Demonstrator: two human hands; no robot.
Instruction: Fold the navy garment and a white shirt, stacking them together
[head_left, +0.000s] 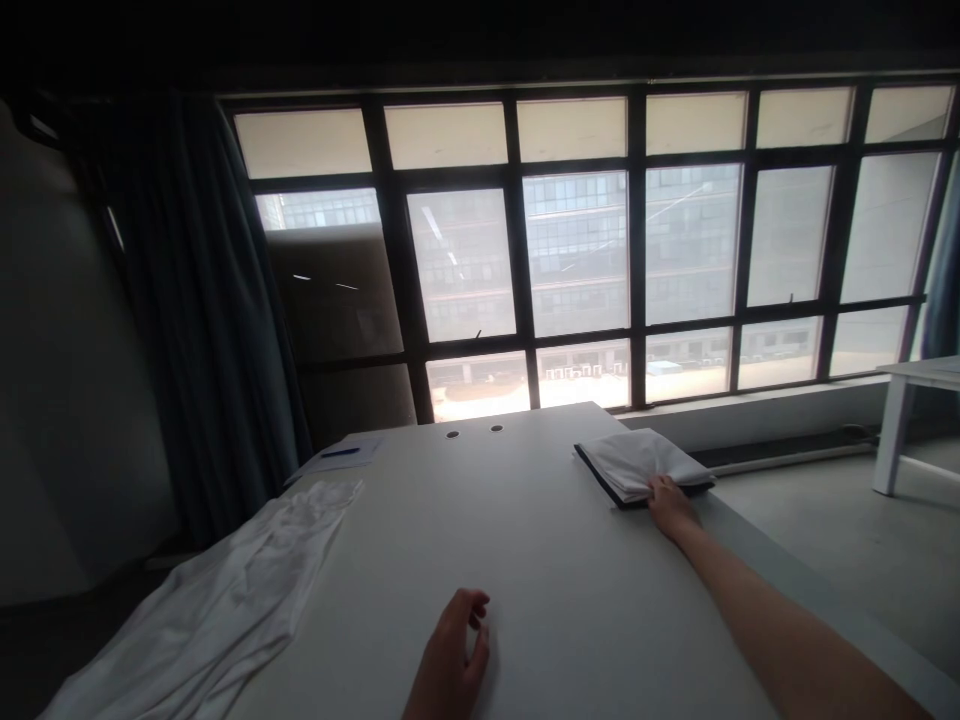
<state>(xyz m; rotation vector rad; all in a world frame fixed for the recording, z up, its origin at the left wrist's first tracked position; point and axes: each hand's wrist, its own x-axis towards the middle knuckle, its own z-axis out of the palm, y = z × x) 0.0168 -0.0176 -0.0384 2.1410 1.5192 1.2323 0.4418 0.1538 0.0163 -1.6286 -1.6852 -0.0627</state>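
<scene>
My right hand (pixel 671 507) is closed on the near edge of a folded white cloth (pixel 637 458), pinching it near its right side. Under that cloth a dark folded layer (pixel 600 480) shows along the edges, at the right side of the white table (pixel 480 520). My left hand (pixel 459 645) is close to the front of the table, fingers loosely curled and the thumb apart from them, with nothing held. Along the table's left side lies a spread, wrinkled white cloth (pixel 232 590), apart from both hands.
A sheet of paper (pixel 364 460) with a dark pen (pixel 340 452) lies at the back left. Two round cable holes (pixel 496 429) are set near the table's far edge. Beyond are a dark curtain (pixel 202 320) and large windows; another white table (pixel 892 430) stands at far right.
</scene>
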